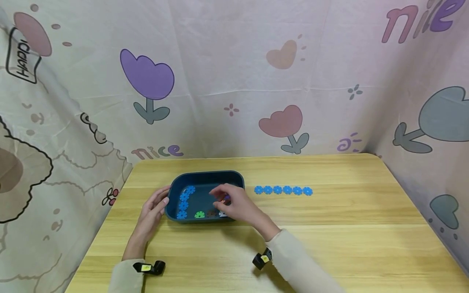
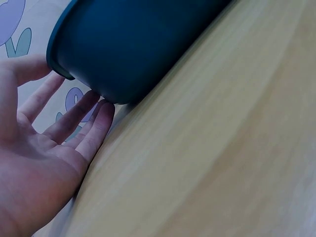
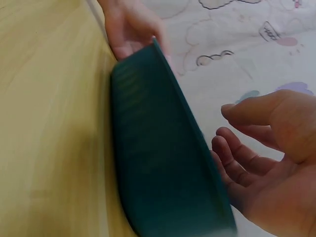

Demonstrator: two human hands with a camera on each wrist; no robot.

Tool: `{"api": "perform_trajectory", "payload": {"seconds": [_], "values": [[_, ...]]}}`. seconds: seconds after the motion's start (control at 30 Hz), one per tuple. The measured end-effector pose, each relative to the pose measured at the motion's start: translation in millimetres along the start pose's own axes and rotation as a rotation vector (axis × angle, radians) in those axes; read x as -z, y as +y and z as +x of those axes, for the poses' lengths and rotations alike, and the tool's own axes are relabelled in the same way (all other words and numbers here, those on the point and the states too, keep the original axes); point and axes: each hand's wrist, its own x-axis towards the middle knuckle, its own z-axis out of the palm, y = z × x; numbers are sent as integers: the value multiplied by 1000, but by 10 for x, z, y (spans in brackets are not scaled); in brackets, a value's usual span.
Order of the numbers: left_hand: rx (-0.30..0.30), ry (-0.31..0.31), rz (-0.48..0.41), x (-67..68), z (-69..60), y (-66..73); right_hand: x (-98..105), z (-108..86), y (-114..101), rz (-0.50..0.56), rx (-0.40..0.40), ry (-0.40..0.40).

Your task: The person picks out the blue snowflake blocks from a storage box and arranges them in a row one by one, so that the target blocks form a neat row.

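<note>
A dark teal plastic bin [image 1: 204, 198] sits on the table with flower-shaped plastic discs inside. Several blue discs [image 1: 183, 205] lie along its left side; a green disc [image 1: 199, 214] and a brown disc [image 1: 211, 213] are by the near wall. White, orange and purple bits show partly behind my right hand [image 1: 236, 203]. That hand hovers over the bin's right part, thumb and fingers bent and apart, no disc visible between them in the right wrist view. My left hand [image 1: 149, 213] touches the bin's left end, its fingers [image 2: 101, 123] against the outer wall and its thumb at the rim.
Right of the bin, several blue discs [image 1: 277, 190] lie in a straight row on the wooden table [image 1: 329, 236]. A printed cloth [image 1: 220, 81] hangs behind the table and along both sides. Each wrist carries a small black camera.
</note>
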Motion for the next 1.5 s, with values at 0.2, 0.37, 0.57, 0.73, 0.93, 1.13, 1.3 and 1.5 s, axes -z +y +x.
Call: {"api": "perform_trajectory", "payload": {"seconds": [0.2, 0.37, 0.57, 0.73, 0.93, 1.13, 1.3, 1.5], "values": [[7, -2, 11, -1, 2, -3, -225, 199, 26, 11, -8, -45], [14, -3, 18, -4, 8, -6, -392, 347, 44, 19, -21, -97], [23, -5, 29, -12, 21, -7, -559, 524, 45, -23, -46, -170], [24, 1, 26, -19, 24, -4, -667, 647, 66, -60, -83, -221], [18, 2, 22, -15, 28, -5, -751, 743, 108, -134, -97, -291], [-4, -12, 0, 2, 36, -10, -809, 815, 120, -211, -67, -368], [-12, -17, -12, 10, 28, -7, -865, 872, 138, -290, -49, -417], [-11, -14, -17, 11, 21, -3, -905, 914, 153, -375, -37, -459]]}}
